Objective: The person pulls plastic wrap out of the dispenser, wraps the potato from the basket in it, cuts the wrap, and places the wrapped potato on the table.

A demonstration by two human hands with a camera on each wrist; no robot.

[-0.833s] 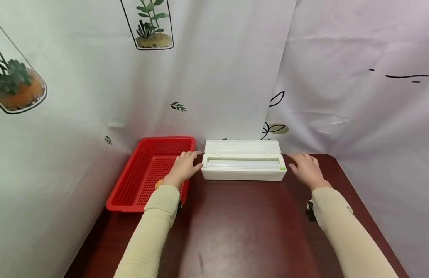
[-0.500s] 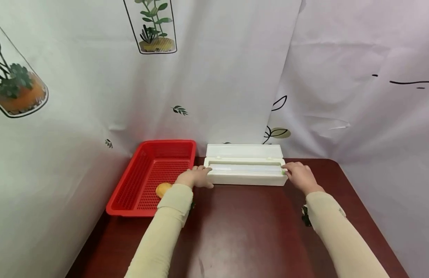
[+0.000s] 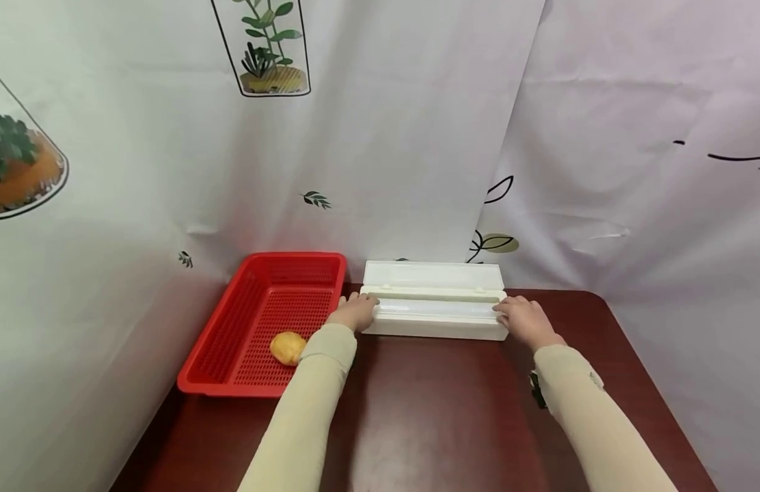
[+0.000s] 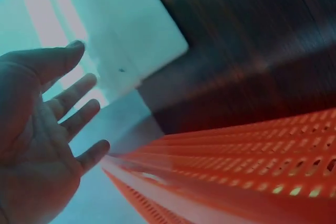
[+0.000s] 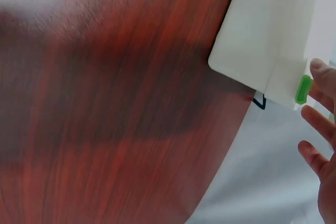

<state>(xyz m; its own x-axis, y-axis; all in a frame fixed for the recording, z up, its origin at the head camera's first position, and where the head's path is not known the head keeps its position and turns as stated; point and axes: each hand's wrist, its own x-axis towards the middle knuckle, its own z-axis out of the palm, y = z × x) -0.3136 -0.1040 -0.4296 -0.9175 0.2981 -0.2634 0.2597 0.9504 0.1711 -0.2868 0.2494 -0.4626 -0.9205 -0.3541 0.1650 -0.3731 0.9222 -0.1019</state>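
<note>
A white cling-film dispenser box [image 3: 438, 329] stands at the back of the table, its lid [image 3: 433, 275] raised and a pale film roll [image 3: 438, 309] inside. My left hand [image 3: 355, 312] is at its left end, fingertips overlapping the front rim. In the left wrist view, that hand's thumb and fingers are spread apart, with nothing between them. At the opposite end is my right hand [image 3: 524, 320]. The right wrist view has its thumb and forefinger right at a small green slider [image 5: 303, 89] on the box edge, the other fingers loosely bent.
A red perforated basket [image 3: 198, 372] stands left of the box, close to my left forearm. Inside it lies a rounded yellow-orange item [image 3: 288, 348], partly behind the sleeve. White printed cloth [image 3: 411, 137] hangs behind the dark red table [image 3: 429, 417].
Both hands have moved inward to the two ends of the box. The left hand has come away from over the basket, uncovering more of the yellow-orange item. The view has shifted slightly.
</note>
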